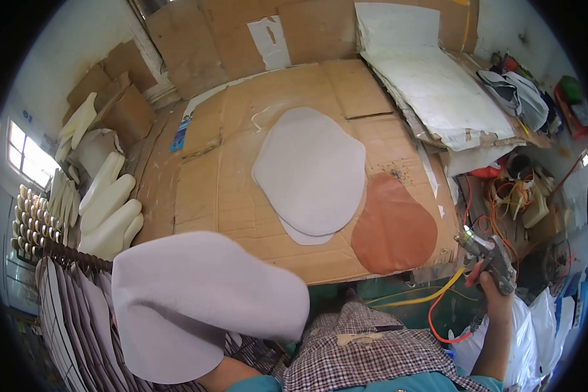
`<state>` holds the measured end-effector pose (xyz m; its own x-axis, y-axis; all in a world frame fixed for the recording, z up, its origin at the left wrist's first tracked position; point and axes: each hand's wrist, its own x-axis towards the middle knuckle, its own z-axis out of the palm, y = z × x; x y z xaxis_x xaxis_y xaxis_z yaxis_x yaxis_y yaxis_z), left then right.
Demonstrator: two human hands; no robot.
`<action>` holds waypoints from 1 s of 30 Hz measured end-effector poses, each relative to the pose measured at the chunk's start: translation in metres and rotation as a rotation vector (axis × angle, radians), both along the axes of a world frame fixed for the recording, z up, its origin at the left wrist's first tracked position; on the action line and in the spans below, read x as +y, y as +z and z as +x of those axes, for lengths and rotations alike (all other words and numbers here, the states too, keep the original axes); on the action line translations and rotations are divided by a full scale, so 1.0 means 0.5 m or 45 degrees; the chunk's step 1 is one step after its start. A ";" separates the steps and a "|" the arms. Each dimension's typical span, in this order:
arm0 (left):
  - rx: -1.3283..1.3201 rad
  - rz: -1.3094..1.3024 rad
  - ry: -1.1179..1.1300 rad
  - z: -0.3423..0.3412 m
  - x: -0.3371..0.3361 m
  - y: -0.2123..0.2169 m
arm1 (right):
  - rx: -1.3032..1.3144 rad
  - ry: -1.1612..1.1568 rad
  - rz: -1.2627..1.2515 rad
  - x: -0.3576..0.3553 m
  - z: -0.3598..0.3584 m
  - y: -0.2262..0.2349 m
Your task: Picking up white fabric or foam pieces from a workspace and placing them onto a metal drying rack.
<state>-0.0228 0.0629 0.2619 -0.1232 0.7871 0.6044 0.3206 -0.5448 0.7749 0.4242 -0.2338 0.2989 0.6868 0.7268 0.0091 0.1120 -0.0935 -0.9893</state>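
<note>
A large, pale grey, soft-looking cut sheet (209, 274) is raised at the front left, bent over in a fold. My left forearm (225, 375) runs up behind it; my left hand is almost wholly hidden by the sheet it holds up. At the right, my right hand (495, 287) is closed around a metal spray gun (493, 251), its nozzle toward the table. A yellow hose (431, 296) and an orange-red hose (436, 326) hang by the gun. On the cardboard-covered table (196, 202) lie overlapping grey cut sheets (310, 170) and a reddish-brown rounded piece (395, 225).
Several grey sheets (78, 313) hang in a row at the left, below cream foot-shaped forms (111, 206). White sheets (431, 85) are stacked at the back right. Tangled hoses (503, 193) and white plastic bags (536, 333) are at the right.
</note>
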 end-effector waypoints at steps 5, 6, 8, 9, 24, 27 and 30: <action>0.032 -0.027 -0.009 0.039 -0.103 -0.029 | 0.086 0.369 -0.033 -0.041 0.004 0.013; 0.035 -0.034 -0.012 0.045 -0.129 -0.041 | 0.035 0.343 -0.056 -0.049 0.001 0.009; 0.043 -0.050 -0.014 0.045 -0.175 -0.060 | 0.040 0.182 -0.019 -0.049 -0.011 0.023; 0.047 -0.060 -0.017 0.040 -0.186 -0.065 | 0.044 0.022 0.022 -0.049 -0.018 0.029; 0.089 -0.126 0.050 0.041 -0.142 -0.043 | 0.081 0.035 0.058 0.028 -0.032 0.007; 0.107 -0.138 0.052 0.051 -0.122 -0.031 | -0.007 0.006 -0.005 -0.001 -0.011 0.016; 0.130 -0.150 0.060 0.065 -0.146 -0.029 | 0.015 0.125 -0.033 -0.029 -0.014 0.022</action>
